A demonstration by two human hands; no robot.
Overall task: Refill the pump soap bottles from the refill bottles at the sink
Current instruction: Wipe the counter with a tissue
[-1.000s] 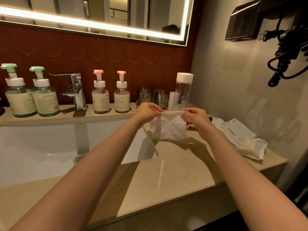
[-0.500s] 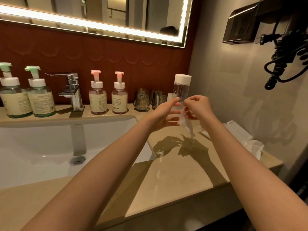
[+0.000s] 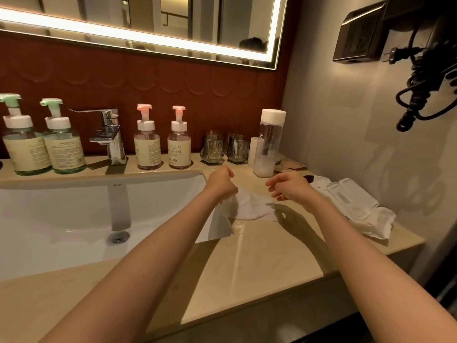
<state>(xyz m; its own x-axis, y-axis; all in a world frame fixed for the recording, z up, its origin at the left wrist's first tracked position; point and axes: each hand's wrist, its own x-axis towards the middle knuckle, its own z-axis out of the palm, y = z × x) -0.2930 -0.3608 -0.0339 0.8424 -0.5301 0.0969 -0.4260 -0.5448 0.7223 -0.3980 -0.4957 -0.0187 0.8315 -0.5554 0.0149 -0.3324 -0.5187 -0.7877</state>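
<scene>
Bathroom, prob. hotel: backlit mirror (image 3: 197, 21) across top of frame, white basin (image 3: 49, 219) lower left w/ chrome tap (image 3: 111, 137), pump soap bottles (image 3: 179, 149) along ledge (image 3: 197, 167), two glasses (image 3: 213, 151) center, wall hairdryer cord (image 3: 418, 105) upper right.

- 9 o'clock: the outermost green pump bottle (image 3: 21, 144) is clipped by the frame edge.
- Centre: I see the left hand (image 3: 221, 185) from its back, fingertips hidden. I can't tell if it pinches the white wipe (image 3: 252, 206) beneath.
- 1 o'clock: a small white tube (image 3: 254, 149) is half hidden behind the clear bottle (image 3: 268, 144).
- 2 o'clock: the black coiled cord (image 3: 420, 95) runs off the edge.
- Fine print on the pink pump bottles (image 3: 147, 149) is too small for me to read.
</scene>
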